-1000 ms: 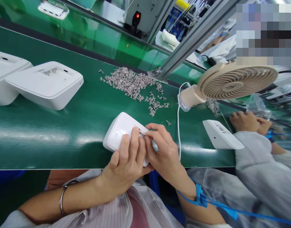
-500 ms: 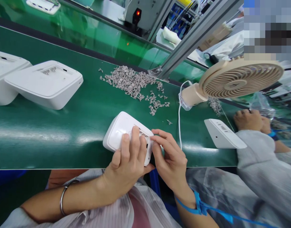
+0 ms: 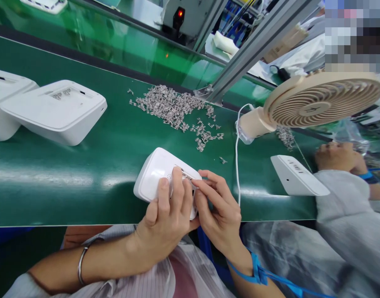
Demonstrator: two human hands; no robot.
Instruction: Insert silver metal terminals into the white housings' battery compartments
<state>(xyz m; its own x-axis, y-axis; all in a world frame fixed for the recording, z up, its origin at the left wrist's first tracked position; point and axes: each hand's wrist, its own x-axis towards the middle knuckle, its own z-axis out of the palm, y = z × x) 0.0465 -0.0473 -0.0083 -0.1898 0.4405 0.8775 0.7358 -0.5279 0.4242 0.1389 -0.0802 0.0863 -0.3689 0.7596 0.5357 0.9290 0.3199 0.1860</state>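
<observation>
A white plastic housing [image 3: 155, 169] with rounded corners lies tilted at the front edge of the green bench. My left hand [image 3: 169, 215] holds it, fingers spread over its top face and thumb at the near edge. Against the right end of the housing, my right hand [image 3: 219, 209] has its fingers bent together at the narrow recess; anything between those fingertips is hidden. Beyond both hands, small metal clips [image 3: 171, 105] form a loose heap, and one stray clip [image 3: 223, 160] lies closer to me.
Two more white housings, one of them whole in view [image 3: 59, 111], sit at the left. A beige fan [image 3: 316, 105] with a white cable [image 3: 237, 165] stands right of the clips. Past it are another housing [image 3: 299, 178] and a co-worker's hands [image 3: 337, 156]. A metal post [image 3: 248, 49] rises behind.
My right fingertips have shifted slightly left along the recess in the housing. My left hand keeps its hold. The view has shifted slightly.
</observation>
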